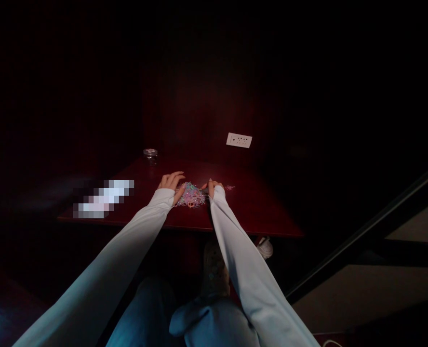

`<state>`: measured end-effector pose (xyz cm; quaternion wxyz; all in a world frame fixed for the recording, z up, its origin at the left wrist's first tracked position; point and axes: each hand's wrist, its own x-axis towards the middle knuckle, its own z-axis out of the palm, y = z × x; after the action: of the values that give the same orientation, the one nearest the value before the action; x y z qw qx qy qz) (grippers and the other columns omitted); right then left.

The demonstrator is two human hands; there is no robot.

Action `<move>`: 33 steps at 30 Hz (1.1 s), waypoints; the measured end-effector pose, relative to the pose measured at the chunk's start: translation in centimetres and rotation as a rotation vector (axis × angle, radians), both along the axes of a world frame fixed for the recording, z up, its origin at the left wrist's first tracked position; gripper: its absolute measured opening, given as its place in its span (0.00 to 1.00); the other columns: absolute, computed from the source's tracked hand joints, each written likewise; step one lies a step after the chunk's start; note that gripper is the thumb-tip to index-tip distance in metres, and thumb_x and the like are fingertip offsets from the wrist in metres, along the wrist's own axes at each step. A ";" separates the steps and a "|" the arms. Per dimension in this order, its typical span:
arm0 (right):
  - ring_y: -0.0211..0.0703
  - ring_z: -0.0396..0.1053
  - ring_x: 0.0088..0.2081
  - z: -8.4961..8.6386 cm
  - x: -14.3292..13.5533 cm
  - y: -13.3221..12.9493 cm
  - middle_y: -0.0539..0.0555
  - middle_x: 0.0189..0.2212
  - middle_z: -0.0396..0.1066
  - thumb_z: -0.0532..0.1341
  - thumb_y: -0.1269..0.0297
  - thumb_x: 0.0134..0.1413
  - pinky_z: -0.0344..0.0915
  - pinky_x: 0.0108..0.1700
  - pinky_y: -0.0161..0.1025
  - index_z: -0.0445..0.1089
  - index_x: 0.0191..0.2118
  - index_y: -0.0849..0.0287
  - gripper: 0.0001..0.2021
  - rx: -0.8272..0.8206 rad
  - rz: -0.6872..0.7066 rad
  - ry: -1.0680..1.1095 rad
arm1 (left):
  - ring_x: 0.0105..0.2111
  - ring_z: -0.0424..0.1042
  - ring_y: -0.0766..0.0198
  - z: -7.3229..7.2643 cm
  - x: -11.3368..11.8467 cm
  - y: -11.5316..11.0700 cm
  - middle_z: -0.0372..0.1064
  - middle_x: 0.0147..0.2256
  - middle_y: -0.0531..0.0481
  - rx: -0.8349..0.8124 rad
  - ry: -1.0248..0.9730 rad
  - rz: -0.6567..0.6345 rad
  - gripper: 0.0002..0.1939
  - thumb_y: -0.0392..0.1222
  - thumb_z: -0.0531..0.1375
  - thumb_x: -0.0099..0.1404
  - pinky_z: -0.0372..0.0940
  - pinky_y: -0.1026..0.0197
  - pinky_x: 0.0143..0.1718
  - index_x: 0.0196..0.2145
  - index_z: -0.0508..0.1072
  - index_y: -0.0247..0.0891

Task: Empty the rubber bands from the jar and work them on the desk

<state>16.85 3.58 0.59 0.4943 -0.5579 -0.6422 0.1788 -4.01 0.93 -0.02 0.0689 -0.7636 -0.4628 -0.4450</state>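
A pile of small multicoloured pieces [191, 195] lies on the dark red table [257, 212] between the person's two hands; the left hand [170, 182] is at the pile's left side, its fingers loosely bent and spread, the thumb down by the pile's edge; the right hand [216, 185] is at the pile's right side, its fingers curled, with a small dark shape [206, 191] between it and the pile; I cannot tell whether those fingers grip it. A little cluster of pink pieces [230, 188] lies to the right of the pile, past the right hand; a clear lidded jar [150, 155] stands beyond the pile and to its left; a bright patch [105, 198], blurred into blocks, is well left of the pile; a white socket plate [239, 140] is beyond the pile, to its right.
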 end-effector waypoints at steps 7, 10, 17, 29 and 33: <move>0.46 0.70 0.58 -1.3 -0.8 0.9 0.52 0.54 0.76 0.49 0.40 0.66 0.62 0.64 0.42 0.77 0.51 0.51 0.27 0.047 0.129 0.132 | 0.65 0.55 0.47 -1.1 -0.5 2.0 0.64 0.64 0.43 0.010 -0.223 0.006 0.20 0.52 0.48 0.73 0.56 0.40 0.66 0.52 0.72 0.43; 0.47 0.67 0.62 -1.5 -0.8 1.3 0.54 0.58 0.73 0.47 0.39 0.67 0.59 0.67 0.43 0.75 0.57 0.52 0.30 -0.030 0.110 0.131 | 0.64 0.60 0.50 -1.3 -1.0 2.7 0.67 0.61 0.43 -0.033 -0.367 0.005 0.25 0.56 0.42 0.75 0.53 0.42 0.68 0.50 0.73 0.43; 0.46 0.68 0.59 -0.4 -1.0 0.4 0.53 0.52 0.76 0.43 0.42 0.70 0.57 0.66 0.44 0.80 0.47 0.51 0.30 -0.062 0.143 0.013 | 0.59 0.68 0.54 -1.4 -2.1 4.0 0.72 0.54 0.44 -0.135 -0.696 -0.034 0.32 0.59 0.34 0.75 0.57 0.48 0.66 0.46 0.74 0.44; 0.43 0.62 0.54 1.0 -1.4 -1.9 0.49 0.45 0.78 0.51 0.59 0.70 0.56 0.62 0.39 0.80 0.25 0.50 0.25 -0.013 0.258 -0.136 | 0.48 0.65 0.50 0.7 -0.6 -0.1 0.74 0.51 0.48 -0.167 0.084 -0.087 0.08 0.39 0.59 0.61 0.63 0.47 0.53 0.40 0.72 0.44; 0.43 0.62 0.54 1.1 -1.6 -2.0 0.49 0.43 0.77 0.53 0.61 0.69 0.56 0.63 0.40 0.82 0.27 0.47 0.23 -0.016 0.229 -0.200 | 0.47 0.65 0.50 0.9 -0.4 -0.2 0.73 0.51 0.47 -0.154 0.112 -0.094 0.10 0.42 0.59 0.62 0.64 0.47 0.52 0.42 0.73 0.44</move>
<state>15.23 1.61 1.66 0.3999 -0.5000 -0.7461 0.1827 -4.44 0.68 0.90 0.0147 -0.8113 -0.4546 -0.3672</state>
